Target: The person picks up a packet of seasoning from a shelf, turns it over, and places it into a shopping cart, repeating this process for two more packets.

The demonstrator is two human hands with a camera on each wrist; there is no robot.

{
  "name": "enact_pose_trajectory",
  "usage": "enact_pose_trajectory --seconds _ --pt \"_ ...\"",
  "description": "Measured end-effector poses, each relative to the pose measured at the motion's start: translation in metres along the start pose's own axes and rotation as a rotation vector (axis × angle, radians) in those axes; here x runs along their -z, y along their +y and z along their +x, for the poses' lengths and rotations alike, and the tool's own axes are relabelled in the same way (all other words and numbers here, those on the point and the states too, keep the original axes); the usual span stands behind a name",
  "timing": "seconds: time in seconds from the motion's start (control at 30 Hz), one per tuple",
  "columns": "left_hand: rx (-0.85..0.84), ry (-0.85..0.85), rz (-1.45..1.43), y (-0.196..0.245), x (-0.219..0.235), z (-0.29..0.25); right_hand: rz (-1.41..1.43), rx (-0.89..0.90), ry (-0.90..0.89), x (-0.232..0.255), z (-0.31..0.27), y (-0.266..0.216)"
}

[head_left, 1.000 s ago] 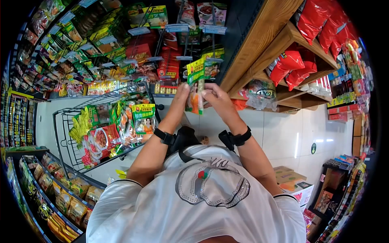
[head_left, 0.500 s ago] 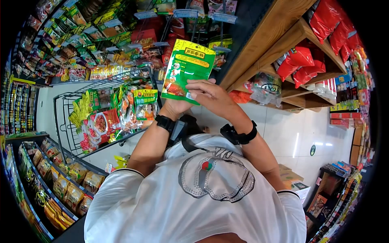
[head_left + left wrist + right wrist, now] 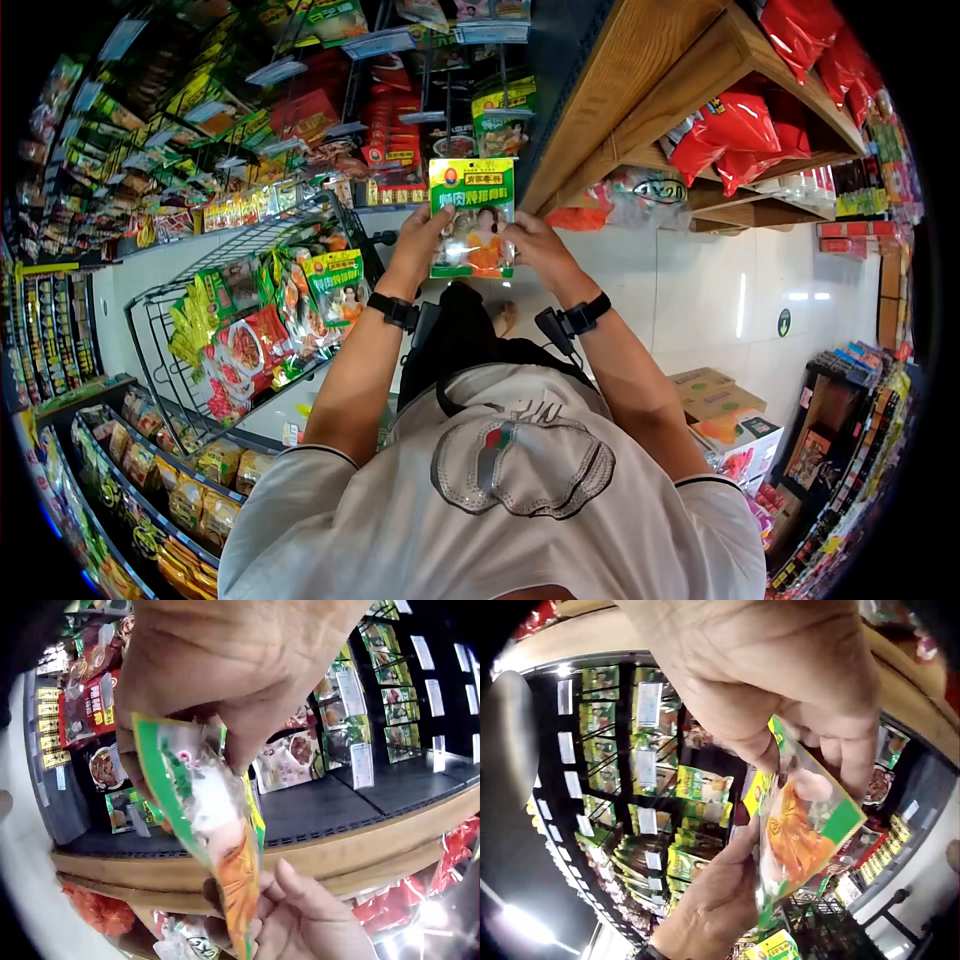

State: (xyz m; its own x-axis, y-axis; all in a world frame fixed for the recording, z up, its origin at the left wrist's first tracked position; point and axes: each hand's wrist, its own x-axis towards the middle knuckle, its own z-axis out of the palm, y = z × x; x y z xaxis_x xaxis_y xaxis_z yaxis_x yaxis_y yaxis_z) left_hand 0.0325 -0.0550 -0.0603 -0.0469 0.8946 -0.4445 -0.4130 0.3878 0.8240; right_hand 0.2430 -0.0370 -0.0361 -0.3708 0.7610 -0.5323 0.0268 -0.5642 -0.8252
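A green and yellow seasoning packet (image 3: 475, 245) with a clear front window stands upright before the person's chest, its printed front facing the head camera. The left hand (image 3: 418, 248) pinches its left edge, thumb on the front. At the opposite edge, the right hand (image 3: 545, 255) pinches it with its thumb also in front. Through the window in the right wrist view, the packet (image 3: 799, 825) shows orange and pale contents. Part of the left hand's grip is hidden behind the packet (image 3: 214, 802) in the left wrist view.
A wire shopping cart (image 3: 190, 395) holding several similar packets stands to the left. Hanging packets (image 3: 505, 115) line the dark rack ahead. A wooden shelf (image 3: 640, 110) with red bags (image 3: 735, 135) juts out on the right, and cardboard boxes (image 3: 715, 390) sit on the floor.
The packet was edge-on, then showed its green back with the left hand beneath and right fingers across it. Now its front faces the camera, with a hand at each side.
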Motion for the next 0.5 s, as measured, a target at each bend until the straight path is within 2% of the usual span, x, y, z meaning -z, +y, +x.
enact_pose_trajectory --seconds 0.03,0.1,0.2,0.27,0.37,0.4,0.5 --pt "0.018 -0.015 0.023 -0.010 0.008 0.016 0.043 -0.057 0.012 0.004 0.008 0.006" --pt "0.048 -0.048 0.069 -0.028 0.021 0.052 0.098 -0.039 0.051 0.010 0.029 0.021" --pt "-0.027 -0.022 0.365 -0.051 0.028 0.111 0.066 0.010 0.083 0.029 0.072 0.056" --pt "-0.093 -0.025 0.471 -0.057 0.025 0.140 0.015 0.028 0.108 0.037 0.088 0.060" --pt "-0.031 0.005 0.423 -0.042 0.008 0.157 -0.039 0.028 0.165 0.046 0.098 0.050" --pt "-0.100 0.011 0.465 -0.038 0.001 0.161 -0.045 0.030 0.184 0.048 0.102 0.048" --pt "-0.166 -0.010 0.272 -0.032 -0.012 0.167 -0.046 0.050 0.197 0.053 0.114 0.043"
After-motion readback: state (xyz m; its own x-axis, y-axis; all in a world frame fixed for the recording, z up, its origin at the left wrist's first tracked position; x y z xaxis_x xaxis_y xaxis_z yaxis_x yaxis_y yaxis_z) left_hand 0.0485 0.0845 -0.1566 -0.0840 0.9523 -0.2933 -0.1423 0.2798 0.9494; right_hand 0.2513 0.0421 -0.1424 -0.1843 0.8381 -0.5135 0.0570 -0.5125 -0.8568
